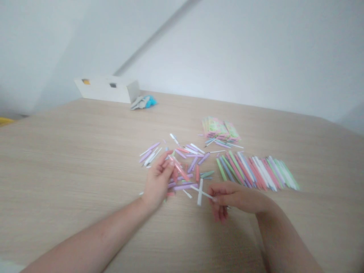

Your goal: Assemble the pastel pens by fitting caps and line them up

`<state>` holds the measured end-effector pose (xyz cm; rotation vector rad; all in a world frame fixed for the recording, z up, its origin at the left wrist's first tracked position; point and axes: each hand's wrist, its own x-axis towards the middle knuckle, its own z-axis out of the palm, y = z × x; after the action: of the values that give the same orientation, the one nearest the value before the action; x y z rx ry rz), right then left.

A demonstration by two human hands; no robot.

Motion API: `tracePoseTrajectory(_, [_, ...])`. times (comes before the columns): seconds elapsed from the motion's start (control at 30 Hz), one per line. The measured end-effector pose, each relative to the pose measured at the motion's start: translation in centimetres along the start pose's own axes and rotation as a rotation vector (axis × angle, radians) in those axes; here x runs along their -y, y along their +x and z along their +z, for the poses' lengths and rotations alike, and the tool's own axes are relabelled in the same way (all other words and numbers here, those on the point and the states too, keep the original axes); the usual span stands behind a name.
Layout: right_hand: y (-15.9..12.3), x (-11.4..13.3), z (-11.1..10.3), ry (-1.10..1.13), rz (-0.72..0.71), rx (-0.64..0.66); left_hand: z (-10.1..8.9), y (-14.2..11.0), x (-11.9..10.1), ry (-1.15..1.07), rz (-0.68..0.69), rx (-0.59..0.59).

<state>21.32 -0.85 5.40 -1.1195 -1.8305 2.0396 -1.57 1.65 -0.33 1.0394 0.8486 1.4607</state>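
Observation:
My left hand (159, 177) is closed around a pink pen-like tube (179, 168), slanting down to the right above a loose pile. In a pinch, my right hand (227, 199) holds a thin white stick (202, 192) that points left. That stick crosses a thicker white piece (200, 192), and whether the two touch I cannot tell. Between and beyond my hands lie scattered purple, white, pink and green pen-like pieces (193, 164). A row of similar coloured tubes (258, 170) lies side by side just beyond my right hand. Blur hides the fine details.
Several pink and green printed packs (218, 127) are stacked behind the pieces, with thin sticks in front. A white box (106, 89) with cut-outs stands at the back left of the wooden table (85, 151). Beside it lies a crumpled grey and blue item (143, 102).

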Motion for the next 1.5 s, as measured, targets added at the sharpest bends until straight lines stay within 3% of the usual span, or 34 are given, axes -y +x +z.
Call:
tracePoseTrajectory(0.07, [0.0, -0.3, -0.2, 0.063, -0.011, -0.024, 0.0, 0.0, 0.0, 0.007, 0.005, -0.004])
tracePoseTrajectory(0.2, [2.7, -1.2, 1.2, 0.305, -0.144, -0.327, 0.1, -0.2, -0.2, 0.008, -0.019, 0.017])
tracePoseTrajectory(0.37, [6.5, -2.2, 4.5, 0.397, -0.161, -0.408, 0.4, -0.8, -0.3, 0.009, -0.074, 0.069])
tracePoseTrajectory(0.5, [7.2, -1.9, 5.6, 0.685, -0.254, -0.393, 0.6, -1.0, -0.4, 0.024, -0.043, 0.105])
tracePoseTrajectory(0.63, [7.0, -1.6, 5.7, 0.861, -0.229, -0.345, 0.9, -1.2, -0.8, 0.076, 0.02, 0.073])
tracePoseTrajectory(0.97, [7.2, -1.9, 6.0, 0.823, -0.363, -0.318, 1.0, -1.8, -0.7, 0.054, 0.083, 0.203])
tracePoseTrajectory(1.5, [7.9, -1.9, 6.6, 0.794, -0.378, -0.365, 1.1, -2.0, -0.5, 0.125, 0.108, 0.143])
